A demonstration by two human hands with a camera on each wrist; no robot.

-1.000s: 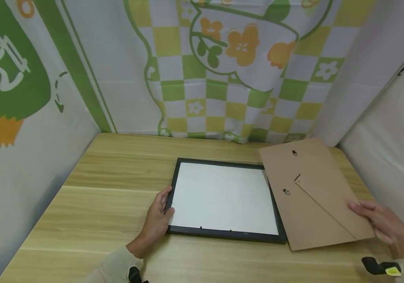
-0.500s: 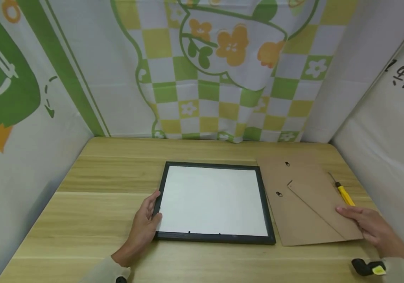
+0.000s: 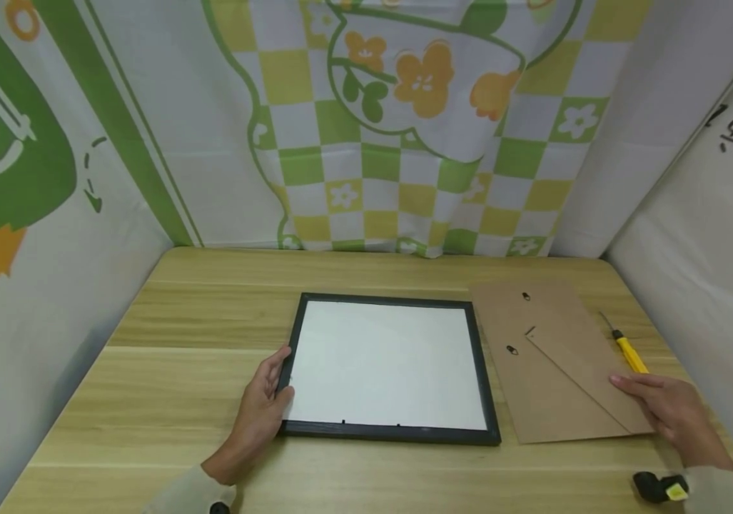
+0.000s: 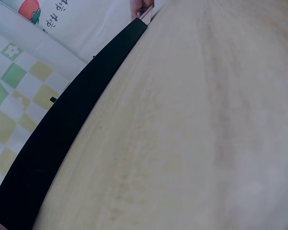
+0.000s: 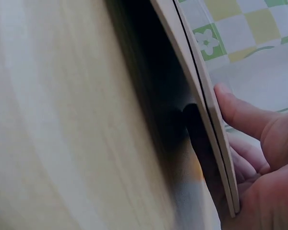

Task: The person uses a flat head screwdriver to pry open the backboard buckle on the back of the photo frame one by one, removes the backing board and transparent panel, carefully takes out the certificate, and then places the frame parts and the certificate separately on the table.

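A black picture frame (image 3: 392,434) lies on the table with a white sheet (image 3: 385,364) filling its inside. My left hand (image 3: 258,403) grips the frame's left side, thumb over the near-left part. In the left wrist view the frame's black side (image 4: 72,110) runs along the tabletop. To the right is a brown backing board (image 3: 552,385) with two small hangers and a folded stand flap. My right hand (image 3: 671,410) pinches its right edge, thumb on top. The right wrist view shows fingers under the board (image 5: 201,86), a dark gap between it and the table.
A yellow-handled screwdriver (image 3: 631,355) lies right of the board, its metal tip pointing away from me. The wooden table (image 3: 180,400) has a patterned curtain (image 3: 379,164) behind it and white cloth walls on both sides.
The backing board has come down and right, off the frame's right edge, with my right hand on it. The screwdriver has come into sight. My left hand stays on the frame.
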